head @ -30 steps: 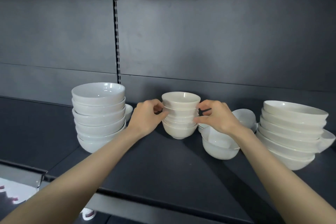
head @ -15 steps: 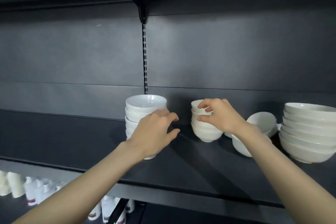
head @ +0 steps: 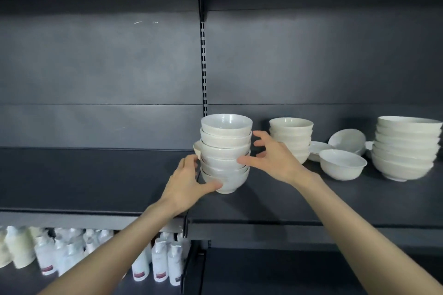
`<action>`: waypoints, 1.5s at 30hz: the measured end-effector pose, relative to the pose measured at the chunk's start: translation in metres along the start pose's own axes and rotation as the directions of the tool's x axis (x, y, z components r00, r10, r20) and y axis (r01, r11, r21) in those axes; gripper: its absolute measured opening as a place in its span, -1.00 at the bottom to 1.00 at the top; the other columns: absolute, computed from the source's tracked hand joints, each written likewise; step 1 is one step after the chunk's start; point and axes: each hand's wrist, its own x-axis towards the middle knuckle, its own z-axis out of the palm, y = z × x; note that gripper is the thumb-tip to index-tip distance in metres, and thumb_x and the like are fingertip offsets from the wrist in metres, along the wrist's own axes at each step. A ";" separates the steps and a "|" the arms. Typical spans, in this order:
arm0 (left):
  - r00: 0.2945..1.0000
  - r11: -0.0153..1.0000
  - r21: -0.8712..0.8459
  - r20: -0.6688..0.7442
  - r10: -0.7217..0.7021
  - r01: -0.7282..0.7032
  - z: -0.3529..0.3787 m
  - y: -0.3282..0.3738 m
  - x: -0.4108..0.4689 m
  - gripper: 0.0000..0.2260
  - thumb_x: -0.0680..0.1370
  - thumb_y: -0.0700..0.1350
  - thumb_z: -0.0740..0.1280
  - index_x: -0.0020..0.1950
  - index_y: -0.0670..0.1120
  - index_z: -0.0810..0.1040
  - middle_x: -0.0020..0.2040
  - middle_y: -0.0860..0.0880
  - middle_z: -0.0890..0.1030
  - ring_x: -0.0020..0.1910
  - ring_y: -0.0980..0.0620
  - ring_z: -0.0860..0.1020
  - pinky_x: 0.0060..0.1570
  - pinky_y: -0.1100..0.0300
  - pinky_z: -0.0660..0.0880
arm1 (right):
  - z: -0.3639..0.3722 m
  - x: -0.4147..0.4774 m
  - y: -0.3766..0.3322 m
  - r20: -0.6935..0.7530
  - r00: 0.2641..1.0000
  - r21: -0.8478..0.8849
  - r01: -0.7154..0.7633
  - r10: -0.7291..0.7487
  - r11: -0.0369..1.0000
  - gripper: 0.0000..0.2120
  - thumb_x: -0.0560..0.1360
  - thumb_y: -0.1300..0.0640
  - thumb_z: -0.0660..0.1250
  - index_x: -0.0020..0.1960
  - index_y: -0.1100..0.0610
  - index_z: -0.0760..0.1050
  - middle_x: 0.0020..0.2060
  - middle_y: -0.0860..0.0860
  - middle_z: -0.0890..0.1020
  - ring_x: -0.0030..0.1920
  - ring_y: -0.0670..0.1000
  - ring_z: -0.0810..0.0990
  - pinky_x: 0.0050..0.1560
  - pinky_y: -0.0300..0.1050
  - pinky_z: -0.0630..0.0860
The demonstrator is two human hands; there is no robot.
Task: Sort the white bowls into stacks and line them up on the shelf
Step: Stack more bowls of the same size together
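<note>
A tall stack of white bowls [head: 226,141] stands on the dark shelf [head: 100,184] at the centre. My left hand [head: 189,181] cups its lower left side, thumb under the bottom bowl. My right hand [head: 271,158] touches the stack's right side with spread fingers. A shorter stack of small bowls [head: 292,135] stands just behind my right hand. A single white bowl [head: 342,166], a tilted bowl [head: 347,140] and a flat dish [head: 318,148] lie further right. A stack of wide bowls [head: 405,148] stands at the far right.
Another small bowl [head: 197,148] peeks out behind the tall stack on its left. A slotted upright [head: 203,67] runs up the back wall. White bottles [head: 158,263] fill the lower shelf at the left.
My right hand left the small bowl stack and moved left to the tall stack. My left hand dropped to the stack's base. The camera view swung left and down.
</note>
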 end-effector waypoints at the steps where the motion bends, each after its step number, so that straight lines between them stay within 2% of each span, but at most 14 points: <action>1: 0.999 0.997 -0.068 0.046 -0.025 0.028 0.004 -0.003 0.005 -0.31 0.33 0.11 0.53 0.33 -0.03 0.29 0.15 0.09 0.41 0.14 0.03 0.47 0.13 0.13 0.45 | 0.002 0.002 0.000 0.003 1.000 0.004 -0.004 0.004 1.000 -0.22 0.37 -0.09 0.50 0.45 0.01 0.20 0.19 -0.03 0.45 0.06 -0.03 0.56 0.05 -0.19 0.45; 3: 0.998 0.991 -0.125 0.062 -0.030 0.038 0.011 -0.009 0.014 -0.36 0.33 0.10 0.54 0.29 -0.03 0.35 0.15 0.07 0.52 0.10 0.02 0.52 0.11 0.12 0.49 | 0.005 0.006 0.003 0.014 1.000 0.014 -0.005 0.005 1.000 -0.19 0.35 -0.12 0.50 0.47 -0.01 0.17 0.21 -0.01 0.49 0.06 0.00 0.59 0.12 -0.11 0.51; 6: 0.999 0.993 -0.110 -0.023 -0.033 0.030 0.015 -0.014 0.024 -0.47 0.33 0.07 0.54 0.18 -0.08 0.44 0.03 0.04 0.60 -0.03 0.01 0.58 0.07 -0.01 0.53 | 0.008 0.014 0.010 0.008 1.000 0.005 -0.011 0.011 1.000 -0.15 0.36 -0.12 0.50 0.49 -0.02 0.13 0.19 0.03 0.55 0.08 0.05 0.59 0.18 0.01 0.51; 11: 0.998 0.988 -0.156 -0.054 -0.026 0.017 0.022 -0.016 0.035 -0.47 0.29 0.03 0.58 0.16 -0.10 0.48 -0.04 0.05 0.62 -0.09 0.01 0.60 0.03 0.00 0.55 | 0.007 0.025 0.023 -0.016 1.000 0.052 -0.007 0.008 0.999 -0.22 0.35 -0.06 0.52 0.45 -0.01 0.20 0.03 0.03 0.59 -0.01 -0.05 0.55 0.06 -0.14 0.47; 15: 0.999 0.985 -0.174 -0.046 -0.013 0.004 0.032 -0.013 0.047 -0.45 0.28 0.04 0.58 0.18 -0.09 0.49 -0.01 0.01 0.63 -0.08 0.01 0.60 0.04 0.01 0.55 | 0.002 0.036 0.034 -0.037 0.999 0.073 -0.003 0.005 0.997 -0.21 0.35 -0.03 0.53 0.45 0.01 0.22 0.00 0.00 0.60 0.01 -0.12 0.56 0.03 -0.19 0.47; 20: 1.000 0.976 -0.217 -0.028 -0.005 -0.001 0.043 -0.009 0.062 -0.49 0.33 -0.01 0.57 0.19 -0.09 0.47 0.03 0.04 0.60 -0.04 0.04 0.60 0.06 0.08 0.54 | -0.004 0.045 0.043 -0.057 0.998 0.059 0.004 0.000 0.998 -0.24 0.37 0.00 0.52 0.45 0.00 0.21 -0.03 0.02 0.62 -0.15 -0.21 0.49 -0.19 -0.36 0.36; 23: 1.000 0.971 -0.239 -0.028 0.000 -0.007 0.048 -0.008 0.069 -0.48 0.34 -0.02 0.56 0.21 -0.08 0.46 0.04 0.04 0.59 -0.03 0.03 0.61 0.08 0.09 0.54 | -0.007 0.049 0.047 -0.067 0.998 0.049 -0.002 0.005 0.999 -0.26 0.38 0.02 0.51 0.44 0.02 0.22 0.00 0.02 0.61 -0.15 -0.22 0.47 -0.19 -0.37 0.36; 29: 1.000 0.955 -0.297 -0.028 -0.002 -0.007 0.051 -0.017 0.078 -0.52 0.38 -0.02 0.53 0.22 -0.10 0.48 0.11 0.03 0.59 -0.07 0.18 0.61 -0.14 0.41 0.48 | -0.009 0.054 0.052 -0.075 0.997 0.059 -0.018 0.022 0.998 -0.31 0.40 0.02 0.50 0.42 0.01 0.25 0.02 -0.03 0.58 -0.06 -0.24 0.48 -0.15 -0.40 0.38; 31: 0.996 0.960 -0.279 -0.089 -0.012 -0.014 0.046 -0.024 0.079 -0.53 0.41 0.03 0.50 0.24 -0.11 0.49 0.15 0.05 0.51 -0.08 0.21 0.58 -0.12 0.37 0.46 | -0.006 0.053 0.055 -0.059 0.997 0.090 -0.035 0.041 0.995 -0.30 0.39 -0.02 0.49 0.43 0.01 0.24 0.05 -0.01 0.59 0.00 -0.14 0.53 -0.03 -0.24 0.46; 33: 0.990 0.971 -0.237 -0.138 -0.013 -0.021 0.041 -0.032 0.084 -0.54 0.45 0.06 0.45 0.27 -0.10 0.48 0.14 0.04 0.42 -0.06 0.12 0.57 -0.02 0.28 0.44 | -0.003 0.052 0.057 -0.052 0.996 0.108 -0.059 0.065 0.992 -0.27 0.39 -0.07 0.48 0.45 0.01 0.23 0.06 0.01 0.60 0.05 -0.03 0.56 0.08 -0.05 0.52; 34: 0.990 0.977 -0.214 -0.139 -0.012 -0.018 0.039 -0.036 0.087 -0.54 0.47 0.07 0.43 0.30 -0.08 0.47 0.13 0.04 0.38 -0.02 0.07 0.56 0.03 0.24 0.44 | -0.002 0.051 0.057 -0.053 0.996 0.099 -0.065 0.070 0.993 -0.28 0.40 -0.08 0.47 0.45 0.00 0.23 0.06 0.01 0.60 0.06 -0.03 0.56 0.09 -0.05 0.52; 39: 0.999 0.998 -0.051 -0.011 -0.034 0.033 0.032 -0.055 0.111 -0.51 0.56 0.06 0.31 0.46 0.03 0.32 0.21 -0.03 0.30 0.21 -0.14 0.45 0.30 0.02 0.39 | -0.003 0.040 0.048 -0.042 0.997 0.055 -0.063 0.066 0.996 -0.37 0.45 -0.05 0.43 0.43 -0.01 0.25 0.05 -0.05 0.58 0.05 -0.13 0.50 -0.08 -0.33 0.38; 42: 0.997 0.999 0.035 0.072 -0.039 0.036 0.030 -0.066 0.124 -0.53 0.57 0.06 0.29 0.46 0.03 0.33 0.33 -0.15 0.35 0.26 -0.19 0.44 0.32 -0.01 0.37 | -0.004 0.030 0.043 -0.064 0.992 0.019 -0.105 0.106 0.994 -0.32 0.45 -0.10 0.42 0.47 0.00 0.22 0.14 -0.01 0.56 0.10 -0.06 0.48 0.03 -0.24 0.34; 45: 0.994 0.997 0.075 0.113 -0.008 -0.001 0.027 -0.075 0.133 -0.60 0.56 0.05 0.30 0.38 -0.01 0.43 0.28 -0.18 0.48 0.23 -0.19 0.45 0.25 0.00 0.40 | 0.000 0.017 0.034 -0.114 0.986 0.004 -0.122 0.122 0.993 -0.38 0.45 -0.10 0.41 0.41 0.03 0.28 0.07 -0.04 0.55 0.01 -0.08 0.52 0.00 -0.23 0.40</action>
